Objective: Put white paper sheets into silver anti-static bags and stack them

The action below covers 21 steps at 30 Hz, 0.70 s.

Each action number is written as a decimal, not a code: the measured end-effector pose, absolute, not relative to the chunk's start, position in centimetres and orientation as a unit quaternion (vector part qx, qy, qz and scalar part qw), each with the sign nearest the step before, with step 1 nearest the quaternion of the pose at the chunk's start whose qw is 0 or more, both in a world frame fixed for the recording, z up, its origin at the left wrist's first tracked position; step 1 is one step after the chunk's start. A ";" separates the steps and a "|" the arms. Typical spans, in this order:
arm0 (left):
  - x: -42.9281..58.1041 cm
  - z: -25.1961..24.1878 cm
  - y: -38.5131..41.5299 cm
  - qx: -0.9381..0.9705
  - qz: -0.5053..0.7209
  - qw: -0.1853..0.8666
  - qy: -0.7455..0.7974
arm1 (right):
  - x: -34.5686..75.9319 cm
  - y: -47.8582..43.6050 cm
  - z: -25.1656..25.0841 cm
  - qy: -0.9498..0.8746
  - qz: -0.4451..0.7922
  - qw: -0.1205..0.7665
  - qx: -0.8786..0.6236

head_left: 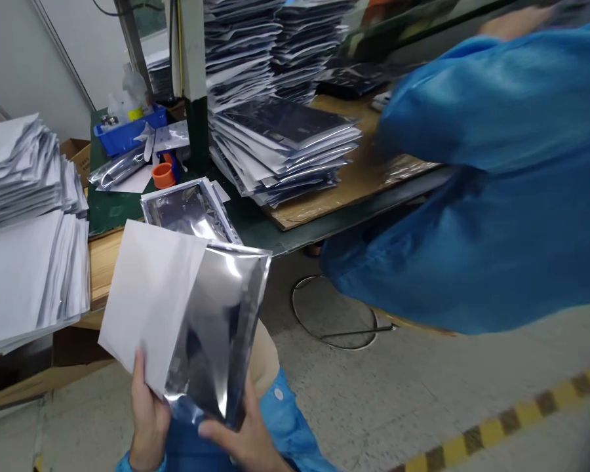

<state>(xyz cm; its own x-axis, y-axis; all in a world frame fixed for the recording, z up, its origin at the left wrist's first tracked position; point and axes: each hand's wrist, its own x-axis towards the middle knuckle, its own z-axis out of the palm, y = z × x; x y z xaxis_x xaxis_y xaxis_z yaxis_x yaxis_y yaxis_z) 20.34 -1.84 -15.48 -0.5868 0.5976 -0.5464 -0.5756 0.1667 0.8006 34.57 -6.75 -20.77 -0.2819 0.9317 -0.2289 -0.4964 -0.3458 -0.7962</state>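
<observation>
My left hand (147, 419) grips a flat white paper envelope (150, 295) near its lower edge, thumb on top. My right hand (246, 436) is closed on the bottom corner of a shiny silver foil pouch (216, 328). The envelope overlaps the pouch's left part; whether the pouch is inside it or behind it, I cannot tell. Both are tilted above my lap. Just beyond them on the table edge lies another silver pouch (187, 206), with white paper around its border.
White paper stacks (19, 262) stand at left. Piled foil pouches (285, 144) lie on cardboard, with taller stacks behind. A blue tray (130, 134) with bottles and an orange tape roll (164, 175) sit near the post. A co-worker in blue (496, 196) is close at right, above a stool (334, 311).
</observation>
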 end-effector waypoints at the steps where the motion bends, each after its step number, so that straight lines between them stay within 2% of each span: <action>1: 19.5 -15.2 -2.0 -0.015 0.636 0.451 0.625 | 35.2 -7.3 -21.6 -0.321 0.760 0.458 -0.331; 3: 17.3 -15.1 -2.9 -0.035 0.616 0.446 0.648 | 37.2 -7.2 -23.5 -0.361 0.766 0.414 -0.333; 5: 14.7 -15.8 -4.4 -0.034 0.587 0.433 0.683 | 39.7 -5.7 -25.1 -0.282 0.720 0.451 -0.447; 7: 12.1 -17.2 -6.0 -0.022 0.543 0.427 0.723 | 41.5 -3.4 -26.3 -0.222 0.701 0.491 -0.468; 9: 10.2 -19.1 -7.5 -0.001 0.488 0.449 0.749 | 41.8 -1.4 -27.1 -0.195 0.717 0.491 -0.454; 13: 8.7 -22.6 -9.5 0.038 0.397 0.528 0.750 | 38.9 -0.6 -28.3 -0.185 0.766 0.437 -0.435; 21: 9.1 -28.6 -13.1 0.098 0.371 0.510 0.770 | 36.2 -5.4 -30.4 -0.106 0.718 0.453 -0.518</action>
<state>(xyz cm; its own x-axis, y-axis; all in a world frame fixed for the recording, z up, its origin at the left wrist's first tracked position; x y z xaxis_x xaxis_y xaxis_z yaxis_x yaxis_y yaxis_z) 9.07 -13.09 -28.56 -0.4599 0.5291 -0.7131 -0.2286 0.7055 0.6709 36.25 -5.39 -30.41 -0.0539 0.7604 -0.6472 -0.5399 -0.5674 -0.6217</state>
